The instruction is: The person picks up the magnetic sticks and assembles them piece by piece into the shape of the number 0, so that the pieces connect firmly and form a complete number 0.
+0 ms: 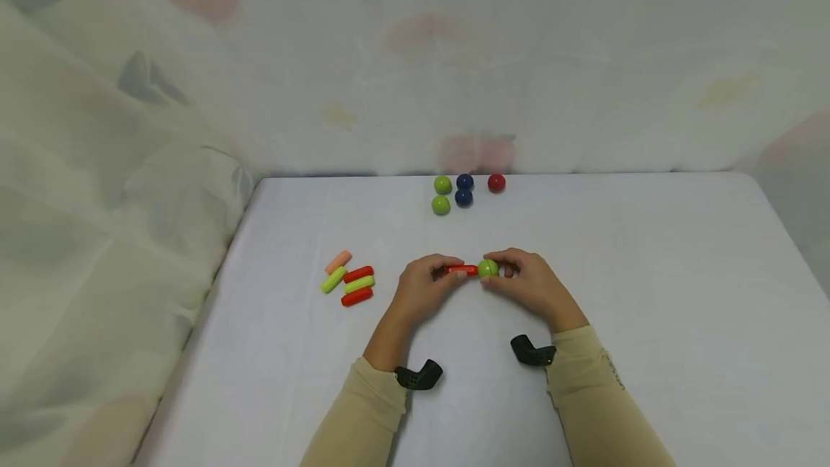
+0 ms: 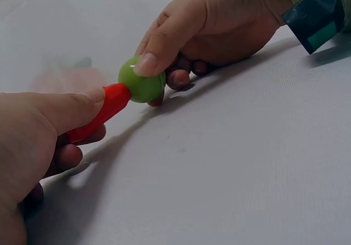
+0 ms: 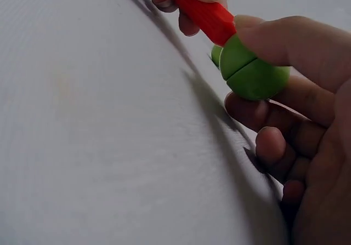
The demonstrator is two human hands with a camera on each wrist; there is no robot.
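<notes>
Nearest us, two sleeved forearms reach onto the white tabletop (image 1: 648,272), and just above its middle our left hand (image 1: 424,287) and right hand (image 1: 528,283) meet. The left grip pinches a red stick (image 1: 463,269), thumb on top and fingers curled beneath; the right grip grasps a green ball (image 1: 488,268) between thumb and bent fingers. The stick's long axis runs left to right, level with the tabletop, its right end pointing into the ball and touching it. The stick is a short, glossy red rod with faint ridges; the ball is smooth, bright green, with a seam round its middle. Both are held a little off the surface. To the left, well apart from the hands, lie five loose sticks (image 1: 349,281) in red, green and pale orange, near the tabletop's left edge. Farther off, close to the far edge, sit five balls (image 1: 463,192): two green, two dark blue, one red. Bare tabletop spreads wide to the right, and a patterned cloth (image 1: 454,56) rises behind.
</notes>
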